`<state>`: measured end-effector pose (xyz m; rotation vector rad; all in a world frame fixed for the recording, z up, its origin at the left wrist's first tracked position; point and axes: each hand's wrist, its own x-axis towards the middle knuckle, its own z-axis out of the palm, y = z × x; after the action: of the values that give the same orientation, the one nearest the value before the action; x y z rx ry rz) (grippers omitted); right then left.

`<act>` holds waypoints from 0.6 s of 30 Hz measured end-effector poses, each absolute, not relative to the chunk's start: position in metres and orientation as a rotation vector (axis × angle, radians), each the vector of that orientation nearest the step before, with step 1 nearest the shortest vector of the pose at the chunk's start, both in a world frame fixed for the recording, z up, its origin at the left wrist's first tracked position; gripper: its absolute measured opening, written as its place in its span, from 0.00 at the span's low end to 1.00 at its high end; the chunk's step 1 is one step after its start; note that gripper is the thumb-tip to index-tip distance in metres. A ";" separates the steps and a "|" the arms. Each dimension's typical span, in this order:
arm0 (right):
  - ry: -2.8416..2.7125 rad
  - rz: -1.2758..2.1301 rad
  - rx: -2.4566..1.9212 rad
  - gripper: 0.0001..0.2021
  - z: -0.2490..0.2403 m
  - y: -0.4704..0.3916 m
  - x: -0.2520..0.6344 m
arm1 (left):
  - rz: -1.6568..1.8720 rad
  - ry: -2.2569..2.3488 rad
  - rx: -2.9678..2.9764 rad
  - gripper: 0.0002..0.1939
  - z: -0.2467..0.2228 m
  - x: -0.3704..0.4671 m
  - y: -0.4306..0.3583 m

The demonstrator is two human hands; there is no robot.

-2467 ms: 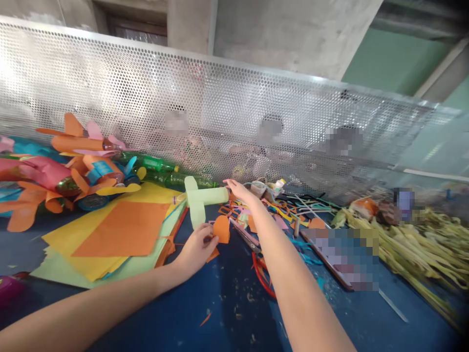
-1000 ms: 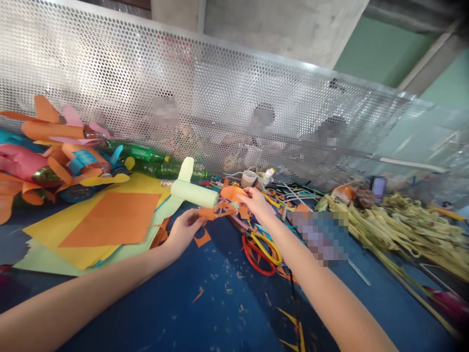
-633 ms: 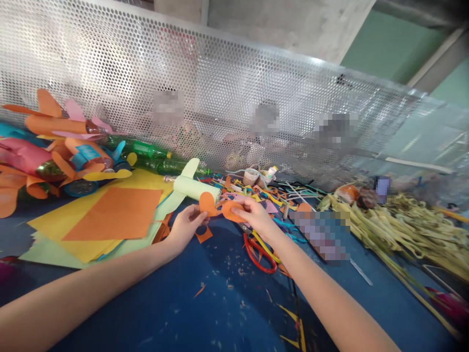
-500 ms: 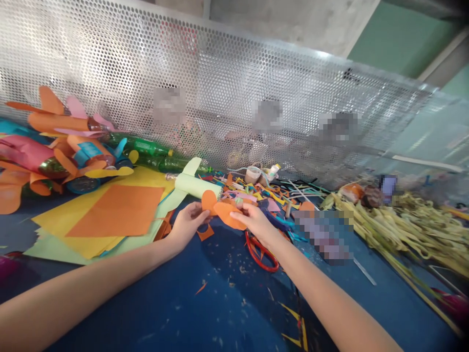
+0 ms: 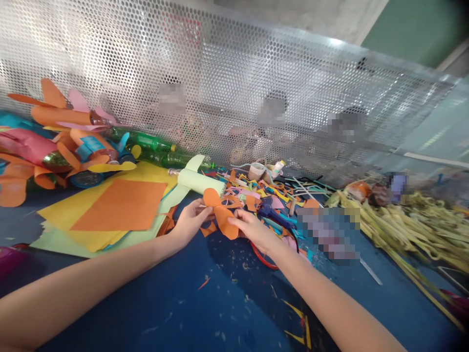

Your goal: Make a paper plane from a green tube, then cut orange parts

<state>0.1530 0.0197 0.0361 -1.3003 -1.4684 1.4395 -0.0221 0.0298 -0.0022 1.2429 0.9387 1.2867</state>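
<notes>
Grip: both hands at work on one thing, a two-lobed orange piece (image 5: 226, 226), which lies between them above the tabletop. Left hand (image 5: 192, 219) pinches its edge near the narrow waist, thumb to fingers; right hand (image 5: 252, 229) pinches the edge of the larger lobe. Fingers behind the piece are hidden.

Handling (judged): paper or thin card, very light, matte, not slippery. Likely springy across the lobes, quick to crease or tear at the waist. Best held by light fingertip pressure on the flat of a lobe, close to the waist.

Just beyond the grip: a pale green paper model (image 5: 201, 182), its tube smooth and rolled, its flat wings round-ended. Left of the grip: an orange sheet (image 5: 120, 205), flat and square-cornered, on yellow sheets (image 5: 58, 211). Beyond and right of the grip: loose paper scraps (image 5: 252, 201), thin, angular, mixed colours. Nearer than the right hand, partly under its wrist: a red loop handle (image 5: 264, 260), glossy.

Farther left: paper-clad bottle models (image 5: 62, 116), curved wings. Far right: pale fibrous strips (image 5: 414, 225), limp and tangled. Behind all: a perforated metal panel (image 5: 227, 88), shiny. Under all: blue tabletop (image 5: 164, 303), littered with small flecks.
</notes>
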 end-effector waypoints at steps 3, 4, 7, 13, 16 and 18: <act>-1.458 1.459 -1.237 0.10 0.037 0.023 0.157 | 1.282 0.959 1.304 0.13 -0.004 -0.022 0.031; -1.455 1.463 -1.216 0.09 0.036 0.026 0.159 | 1.282 0.978 1.328 0.13 -0.005 -0.022 0.031; -1.477 1.465 -1.176 0.10 0.030 0.035 0.166 | 1.267 1.057 1.407 0.13 -0.008 -0.023 0.032; -1.566 1.383 -1.200 0.10 0.020 0.050 0.179 | 1.183 1.169 1.598 0.14 -0.001 -0.025 0.028; -1.584 1.293 -1.210 0.09 0.019 0.054 0.182 | 1.135 1.163 1.736 0.13 0.004 -0.025 0.027; -1.582 1.218 -1.217 0.08 0.018 0.057 0.184 | 1.079 1.146 1.846 0.13 0.007 -0.025 0.025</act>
<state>0.1844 0.0573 0.0175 -1.2167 -1.5822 1.2177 -0.0245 0.0254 0.0066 1.8460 1.1457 1.0794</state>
